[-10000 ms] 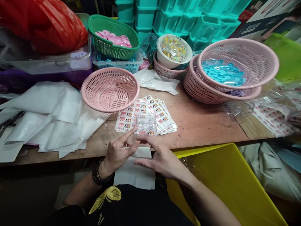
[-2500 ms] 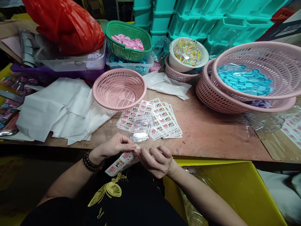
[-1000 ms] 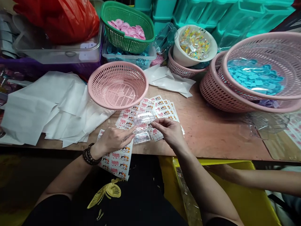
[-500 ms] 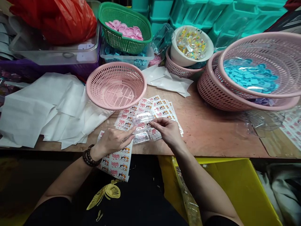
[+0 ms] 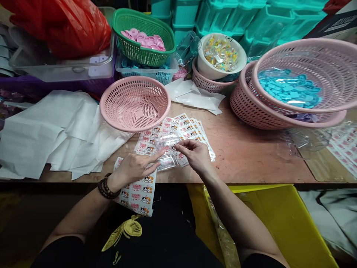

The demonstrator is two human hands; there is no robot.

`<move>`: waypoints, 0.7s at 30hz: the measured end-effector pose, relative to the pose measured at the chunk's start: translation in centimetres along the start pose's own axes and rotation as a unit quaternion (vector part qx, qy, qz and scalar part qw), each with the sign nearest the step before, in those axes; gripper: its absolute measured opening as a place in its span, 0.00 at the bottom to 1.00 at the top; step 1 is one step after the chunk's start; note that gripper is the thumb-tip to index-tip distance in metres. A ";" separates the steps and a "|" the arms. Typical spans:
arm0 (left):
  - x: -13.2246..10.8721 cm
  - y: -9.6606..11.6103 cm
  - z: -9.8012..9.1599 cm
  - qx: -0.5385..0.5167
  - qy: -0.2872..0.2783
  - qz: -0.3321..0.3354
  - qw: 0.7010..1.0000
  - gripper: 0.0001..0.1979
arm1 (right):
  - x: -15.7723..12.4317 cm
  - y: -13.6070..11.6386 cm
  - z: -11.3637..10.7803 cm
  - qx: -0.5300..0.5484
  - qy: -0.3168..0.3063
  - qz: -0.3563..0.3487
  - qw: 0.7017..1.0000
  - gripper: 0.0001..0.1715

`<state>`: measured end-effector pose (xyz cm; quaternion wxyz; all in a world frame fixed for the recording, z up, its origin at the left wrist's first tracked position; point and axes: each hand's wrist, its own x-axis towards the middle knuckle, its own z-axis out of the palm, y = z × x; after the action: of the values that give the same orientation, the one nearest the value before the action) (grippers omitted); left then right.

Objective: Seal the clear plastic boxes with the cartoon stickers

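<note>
We are seeing 2 risks: the sticker could be going on crooked or creased, because the clear clamshell box (image 5: 166, 150) is light and could be sliding on the loose sticker sheets (image 5: 178, 136) beneath it; the sheet (image 5: 136, 191) overhanging the surface (image 5: 245, 152) edge could be slipping off. The box is lying at 12 o'clock from both wrists, near the edge. Our left hand (image 5: 134, 167) is pointing its forefinger toward 2 o'clock, pressing the box, other fingers curled. Our right hand (image 5: 195, 154) is pinching toward 10 o'clock at the lid; whether it is gripping a sticker we cannot tell.
</note>
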<state>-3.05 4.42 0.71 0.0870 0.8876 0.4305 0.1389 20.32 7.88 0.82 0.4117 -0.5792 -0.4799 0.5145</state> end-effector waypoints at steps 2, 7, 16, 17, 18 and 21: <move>0.0 0.0 0.1 -0.011 -0.018 -0.017 1.000 0.25 | -0.1 0.1 0.0 -0.032 0.007 -0.021 0.999 0.26; 0.2 0.2 0.1 -0.025 -0.052 -0.052 0.997 0.25 | -1.1 0.4 0.3 -0.209 0.058 -0.121 0.969 0.17; 0.1 0.1 0.7 -0.059 -0.060 -0.080 0.993 0.26 | 0.3 1.0 -1.0 -0.378 0.119 -0.122 0.910 0.41; 0.0 0.1 0.7 -0.070 -0.057 -0.086 0.992 0.27 | 1.1 1.1 -1.5 -0.348 0.104 -0.096 0.927 0.40; -0.1 0.0 0.6 -0.078 -0.055 -0.096 0.991 0.30 | 1.9 1.0 -1.9 -0.321 0.092 -0.073 0.940 0.37; -0.2 -0.2 0.2 -0.097 -0.059 -0.140 0.984 0.38 | 3.7 0.8 -2.9 -0.275 0.097 -0.033 0.956 0.27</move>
<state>-3.27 4.39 0.47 0.2159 0.8125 0.5293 0.1141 23.33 11.41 -0.30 0.2982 -0.7007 -0.5795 0.2904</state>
